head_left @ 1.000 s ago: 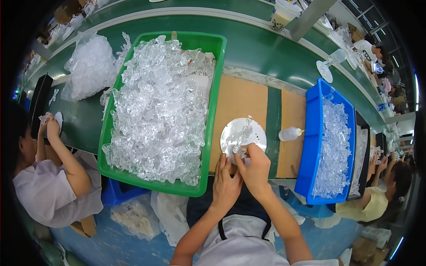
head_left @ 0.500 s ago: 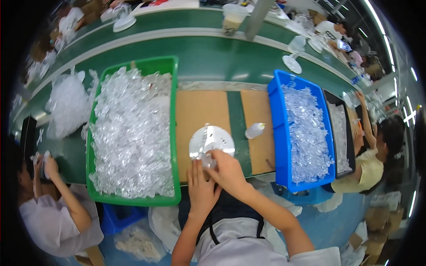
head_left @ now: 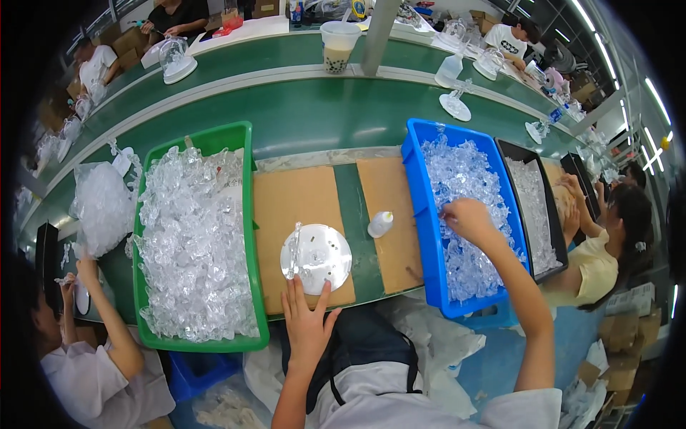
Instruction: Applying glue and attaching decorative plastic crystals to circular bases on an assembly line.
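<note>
A white round disc [head_left: 330, 252] with small dark holes lies on the cardboard in front of me. A clear plastic piece [head_left: 295, 250] stands along its left side. My left hand [head_left: 307, 318] is open, with its fingers spread over the disc's near edge. My right hand [head_left: 468, 218] reaches over the blue bin [head_left: 450, 304], which is full of small clear plastic pieces [head_left: 471, 264]. Its fingers are curled together at the left part of the pile; whatever they pinch is hidden.
A green bin [head_left: 261, 314] heaped with larger clear plastic pieces [head_left: 193, 250] stands at left. Between the bins lie cardboard sheets [head_left: 389, 243] and a small white bottle [head_left: 380, 224]. A drink cup [head_left: 338, 46] rests on the far ledge. Co-workers sit on both sides.
My right hand has left the disc and moved right into the blue bin. My left hand stays at the disc with its fingers spread. The view has shifted.
</note>
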Available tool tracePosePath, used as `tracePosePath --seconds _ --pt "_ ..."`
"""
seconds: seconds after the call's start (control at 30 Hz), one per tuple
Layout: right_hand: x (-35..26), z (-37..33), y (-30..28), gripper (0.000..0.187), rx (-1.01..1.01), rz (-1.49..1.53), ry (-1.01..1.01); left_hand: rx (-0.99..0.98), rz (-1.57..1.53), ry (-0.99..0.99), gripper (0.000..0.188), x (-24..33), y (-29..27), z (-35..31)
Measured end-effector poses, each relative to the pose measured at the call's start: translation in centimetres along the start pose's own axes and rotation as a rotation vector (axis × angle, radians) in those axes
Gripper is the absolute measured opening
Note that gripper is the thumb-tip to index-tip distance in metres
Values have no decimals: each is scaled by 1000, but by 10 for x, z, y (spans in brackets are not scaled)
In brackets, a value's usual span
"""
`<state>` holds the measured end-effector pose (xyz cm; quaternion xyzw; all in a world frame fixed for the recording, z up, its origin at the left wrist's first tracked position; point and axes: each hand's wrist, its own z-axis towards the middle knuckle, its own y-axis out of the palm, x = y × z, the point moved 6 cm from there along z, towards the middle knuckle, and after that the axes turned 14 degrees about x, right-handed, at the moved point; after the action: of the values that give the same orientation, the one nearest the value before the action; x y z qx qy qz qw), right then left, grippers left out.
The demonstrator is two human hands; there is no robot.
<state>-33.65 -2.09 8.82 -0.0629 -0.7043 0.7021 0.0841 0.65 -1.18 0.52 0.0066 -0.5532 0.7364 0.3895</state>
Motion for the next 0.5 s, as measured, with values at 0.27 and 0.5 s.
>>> tracePosePath --seconds 0.27,0.5 --pt "33 -76 -53 39 152 50 136 -7 -30 -34 51 1 2 2" --pt "46 -110 -38 42 330 160 301 21 -32 -27 49 0 2 3"
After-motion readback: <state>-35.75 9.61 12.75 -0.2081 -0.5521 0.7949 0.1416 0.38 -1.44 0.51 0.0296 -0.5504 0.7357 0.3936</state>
